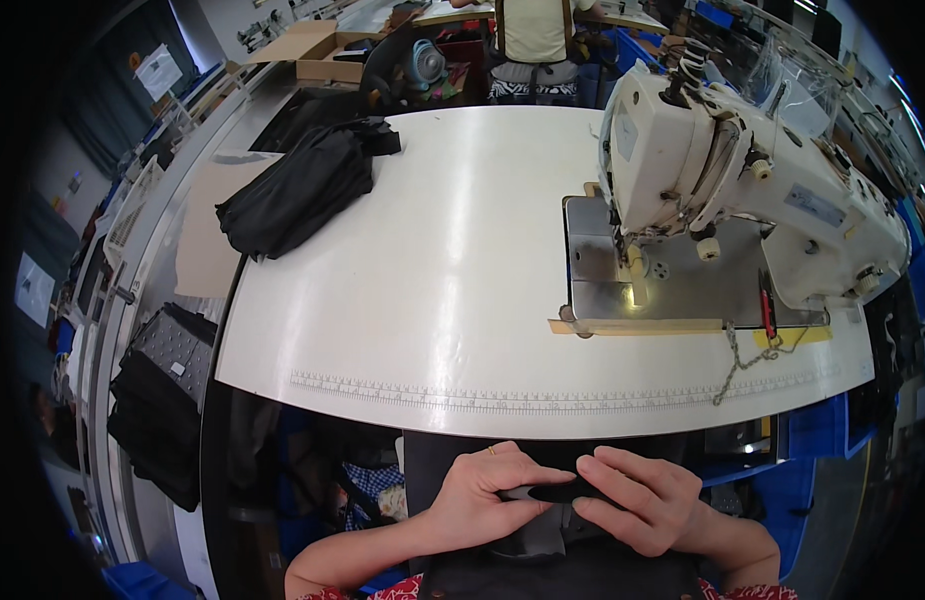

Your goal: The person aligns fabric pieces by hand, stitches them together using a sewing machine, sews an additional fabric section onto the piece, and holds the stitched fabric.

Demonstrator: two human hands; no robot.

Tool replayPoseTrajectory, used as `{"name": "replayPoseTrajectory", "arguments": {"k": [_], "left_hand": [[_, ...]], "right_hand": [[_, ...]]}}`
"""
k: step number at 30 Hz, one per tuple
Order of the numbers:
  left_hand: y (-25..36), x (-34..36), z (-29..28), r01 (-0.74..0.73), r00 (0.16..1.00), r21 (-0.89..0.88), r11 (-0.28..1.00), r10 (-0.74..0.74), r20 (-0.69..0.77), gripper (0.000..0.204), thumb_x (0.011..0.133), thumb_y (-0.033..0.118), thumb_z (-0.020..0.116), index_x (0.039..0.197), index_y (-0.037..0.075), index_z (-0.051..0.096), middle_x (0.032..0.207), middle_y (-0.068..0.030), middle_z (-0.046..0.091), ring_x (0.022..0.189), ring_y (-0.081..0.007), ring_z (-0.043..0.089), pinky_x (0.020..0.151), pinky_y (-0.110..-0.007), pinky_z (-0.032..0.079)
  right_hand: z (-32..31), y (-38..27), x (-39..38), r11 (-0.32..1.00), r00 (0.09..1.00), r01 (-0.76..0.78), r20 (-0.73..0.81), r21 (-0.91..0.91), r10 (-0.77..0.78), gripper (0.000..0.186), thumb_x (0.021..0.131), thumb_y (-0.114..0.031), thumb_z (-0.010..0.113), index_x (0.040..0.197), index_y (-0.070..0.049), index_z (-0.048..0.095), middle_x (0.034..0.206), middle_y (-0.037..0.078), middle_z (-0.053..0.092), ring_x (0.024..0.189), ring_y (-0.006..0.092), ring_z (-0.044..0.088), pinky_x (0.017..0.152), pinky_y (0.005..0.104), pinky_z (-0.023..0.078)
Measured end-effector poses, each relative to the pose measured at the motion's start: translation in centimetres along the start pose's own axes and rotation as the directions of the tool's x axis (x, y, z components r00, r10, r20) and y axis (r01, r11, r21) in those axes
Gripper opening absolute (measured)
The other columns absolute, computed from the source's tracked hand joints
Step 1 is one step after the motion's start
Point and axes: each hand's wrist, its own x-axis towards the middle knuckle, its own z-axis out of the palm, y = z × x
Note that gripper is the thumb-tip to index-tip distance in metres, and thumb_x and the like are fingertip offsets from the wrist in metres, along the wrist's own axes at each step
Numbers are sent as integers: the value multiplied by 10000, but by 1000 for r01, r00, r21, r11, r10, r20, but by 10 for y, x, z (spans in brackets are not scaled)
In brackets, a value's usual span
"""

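Observation:
Below the front edge of the white sewing table, my left hand (487,497) pinches a piece of black cloth (554,493) between thumb and forefinger. My right hand (642,500) closes on the other end of the same cloth, its fingers bent and thumb beneath. A grey, shinier flap (530,540) hangs under the cloth, against dark fabric over my lap. Much of the cloth is hidden by my fingers. On the right of the table stands a white sewing machine (702,170), its needle area lit. Both hands are apart from it.
A bundle of black cloth (302,190) lies at the table's far left. Red-handled snips (766,305) and a thin chain (734,370) lie by the machine's base. A printed ruler (462,398) runs along the front edge. Another person (535,40) sits beyond the table.

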Motion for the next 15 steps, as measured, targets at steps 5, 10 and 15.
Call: {"name": "replayPoseTrajectory", "arguments": {"k": [5, 10, 15], "left_hand": [[-1, 0, 0, -19, 1000, 17, 1000, 19, 2, 370, 733, -5, 786, 1090, 90, 775, 788, -32, 702, 732, -149, 585, 691, -270, 480], [-2, -2, 4, -76, 996, 81, 994, 80, -41, 372, 722, -2, 791, 1080, 97, 780, 788, -31, 706, 723, -150, 583, 673, -270, 481], [3, -2, 8, -161, 981, 148, 976, 174, -81, 369, 708, -3, 797, 1062, 100, 783, 769, -35, 701, 697, -159, 585, 653, -272, 486]], "right_hand": [[4, 3, -2, 1000, 1000, 0, -17, -10, 0, 184, 848, -159, 718, 1027, -137, 680, 1201, 71, 713, 1012, 217, 697, 668, 214, 534], [3, 2, 1, 999, 999, -33, -9, 7, 33, 198, 846, -162, 726, 1031, -121, 671, 1187, 83, 718, 1010, 223, 697, 673, 228, 547], [7, 4, 2, 990, 997, -71, -28, 122, 74, 311, 794, -127, 786, 1071, -79, 653, 1165, 105, 722, 961, 235, 710, 700, 262, 591]]}}
